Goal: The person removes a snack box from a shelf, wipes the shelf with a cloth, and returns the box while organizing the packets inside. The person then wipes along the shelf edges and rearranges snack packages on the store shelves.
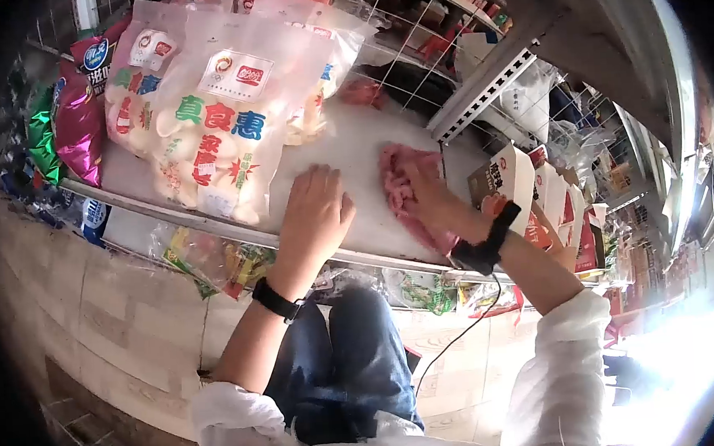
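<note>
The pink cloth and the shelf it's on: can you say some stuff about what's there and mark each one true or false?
1. The right hand is on the pink cloth. True.
2. The left hand is touching the pink cloth. False: it is on the shelf, apart from the cloth.
3. The shiny green bag is beside the shiny magenta bag. True.
4. Both wrists are bare. False: each has something black around it.
</note>
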{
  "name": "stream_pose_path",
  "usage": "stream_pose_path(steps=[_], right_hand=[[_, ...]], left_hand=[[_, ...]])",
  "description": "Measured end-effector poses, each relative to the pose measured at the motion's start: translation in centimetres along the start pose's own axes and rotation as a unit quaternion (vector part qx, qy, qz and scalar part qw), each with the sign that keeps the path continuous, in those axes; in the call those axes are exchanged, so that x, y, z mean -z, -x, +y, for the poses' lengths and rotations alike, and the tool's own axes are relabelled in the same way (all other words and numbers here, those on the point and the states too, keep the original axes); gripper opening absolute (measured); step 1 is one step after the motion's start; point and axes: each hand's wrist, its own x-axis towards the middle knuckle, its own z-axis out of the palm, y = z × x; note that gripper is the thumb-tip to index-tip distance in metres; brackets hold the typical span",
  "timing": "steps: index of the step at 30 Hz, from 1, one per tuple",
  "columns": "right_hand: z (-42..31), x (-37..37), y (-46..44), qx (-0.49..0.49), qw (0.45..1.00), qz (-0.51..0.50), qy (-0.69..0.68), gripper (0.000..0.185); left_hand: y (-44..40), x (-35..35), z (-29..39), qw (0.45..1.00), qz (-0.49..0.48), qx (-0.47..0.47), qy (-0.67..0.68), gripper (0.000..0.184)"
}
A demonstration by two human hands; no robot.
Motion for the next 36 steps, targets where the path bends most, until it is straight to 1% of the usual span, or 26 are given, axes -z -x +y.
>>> stream_pose_path(steps=[2,3,5,6,8,9,11,12,13,14,15,16,18,19,20,21,22,24,25,26,28,30,32,34,35,36], right_hand=[[3.5,-0.3,-4.2,-0.016,0.979,0.116,0.169,0.056],[4.6,-0.1,-6.4,-0.015,0.979,0.115,0.169,0.056],[5.9,0.2,-9.5,0.068,0.978,0.130,0.148,0.057],[4.4,0.5,-9.7,0.070,0.978,0.130,0.147,0.057],[1.4,0.9,-10.2,0.103,0.989,0.035,0.101,0.051],[0.8,0.5,-10.2,0.104,0.989,0.034,0.101,0.051],[0.1,-1.2,-8.2,0.215,0.974,-0.016,0.072,0.055],[-0.4,-1.7,-6.3,0.199,0.976,-0.083,-0.040,0.057],[-1.6,-2.0,-3.9,0.179,0.961,-0.145,-0.153,0.059],[-3.7,-1.2,-1.6,0.106,0.961,-0.244,-0.073,0.072],[-4.6,-1.7,1.3,0.217,0.963,-0.162,-0.010,0.070],[-4.8,-1.8,3.3,0.284,0.954,-0.092,0.006,0.068],[-4.0,-0.9,5.7,0.173,0.971,-0.141,-0.089,0.065],[-3.2,-0.6,7.0,0.169,0.971,-0.139,-0.092,0.065],[-2.3,-0.2,8.1,0.117,0.988,-0.106,-0.005,0.061],[-1.6,0.2,8.9,0.064,0.992,-0.071,0.082,0.058],[-1.1,0.6,9.4,0.064,0.992,-0.068,0.081,0.058],[-0.4,1.0,10.3,-0.101,0.992,-0.068,0.033,0.056],[0.2,0.5,10.2,-0.029,0.999,0.003,0.042,0.053],[0.7,0.2,9.7,-0.029,0.999,0.004,0.042,0.053],[1.0,0.0,7.0,0.054,0.998,0.001,0.032,0.049],[-1.0,1.5,3.7,-0.015,0.999,-0.037,-0.018,0.056],[5.0,0.2,-2.4,0.079,0.983,-0.021,-0.166,0.056],[1.2,1.5,-6.5,0.101,0.956,-0.040,-0.274,0.060],[1.2,1.3,-8.5,0.108,0.955,-0.041,-0.274,0.060],[1.3,0.7,-10.5,0.127,0.962,-0.007,-0.244,0.062]], left_hand=[[-0.1,0.0,0.0,1.000,0.006,0.008,0.003,0.034],[-0.2,0.1,0.1,1.000,0.014,0.010,0.000,0.035],[-0.2,0.2,0.2,1.000,0.023,0.013,-0.004,0.035],[-0.2,0.2,0.2,0.999,0.021,0.022,0.010,0.036],[-0.4,0.4,0.2,0.999,0.018,0.031,0.022,0.037],[-0.5,0.7,0.2,0.999,0.022,0.028,0.032,0.038],[-0.3,1.1,0.6,0.998,0.018,0.027,0.045,0.038],[-0.3,1.3,0.7,0.998,0.030,0.024,0.049,0.038],[-0.3,1.6,0.7,0.998,0.042,0.018,0.054,0.038],[-0.3,1.7,0.7,0.998,0.042,0.015,0.053,0.038],[-0.3,1.7,0.7,0.998,0.045,0.021,0.046,0.038],[-0.2,1.7,0.8,0.998,0.045,0.027,0.041,0.038],[-0.1,0.7,0.5,0.997,0.046,0.040,0.043,0.035],[-0.1,0.4,0.3,0.997,0.043,0.042,0.038,0.033],[-0.1,0.4,0.2,0.998,0.042,0.044,0.030,0.031],[-0.2,0.4,0.1,0.997,0.049,0.035,0.044,0.027],[-0.3,0.5,0.0,0.997,0.048,0.032,0.044,0.027],[-0.2,0.6,0.2,0.997,0.047,0.031,0.047,0.025],[-0.2,0.6,0.2,0.997,0.046,0.029,0.047,0.025],[-0.1,0.6,0.2,0.998,0.033,0.037,0.036,0.024],[0.0,0.5,0.4,0.999,0.020,0.044,0.025,0.024],[0.0,0.8,0.8,0.996,0.006,0.091,0.016,0.023],[0.3,0.3,0.6,0.996,0.009,0.085,-0.002,0.024],[0.0,0.4,0.5,0.996,0.019,0.078,-0.025,0.024],[0.0,0.4,0.7,0.996,-0.005,0.084,-0.039,0.020],[0.0,0.5,0.9,0.994,-0.029,0.089,-0.053,0.016]])
